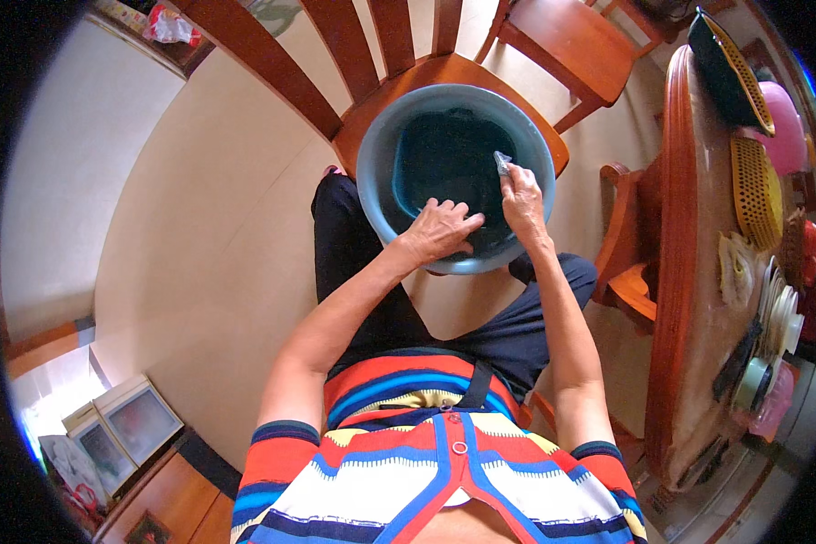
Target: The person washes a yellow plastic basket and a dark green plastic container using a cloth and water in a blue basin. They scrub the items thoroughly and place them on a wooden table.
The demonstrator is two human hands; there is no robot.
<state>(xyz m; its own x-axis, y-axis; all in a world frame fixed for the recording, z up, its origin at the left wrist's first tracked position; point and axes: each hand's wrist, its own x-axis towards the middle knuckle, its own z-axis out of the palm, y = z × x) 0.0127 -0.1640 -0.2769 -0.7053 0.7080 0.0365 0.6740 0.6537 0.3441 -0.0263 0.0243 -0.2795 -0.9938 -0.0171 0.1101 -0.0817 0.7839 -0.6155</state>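
Observation:
A grey-blue plastic basin (374, 197) rests on the seat of a wooden chair (333, 88), between my knees. Its inside is dark teal; whether that is liquid or dark material is hard to tell. My right hand (523, 204), over the basin's right side, pinches a small crumpled piece of clear or silvery plastic (502, 162) between thumb and fingers. Over the near part of the basin, my left hand (442, 228) has its fingers spread, with nothing visible in it. Whether its fingertips touch the contents is unclear.
On the right stands a wooden table (680, 272) bearing a yellow basket (755, 194), a dark green basket (727, 75) and stacked plates (778, 313). Another wooden chair (568, 44) is behind the basin. Framed panels (139, 411) and red-handled scissors (85, 496) are at lower left.

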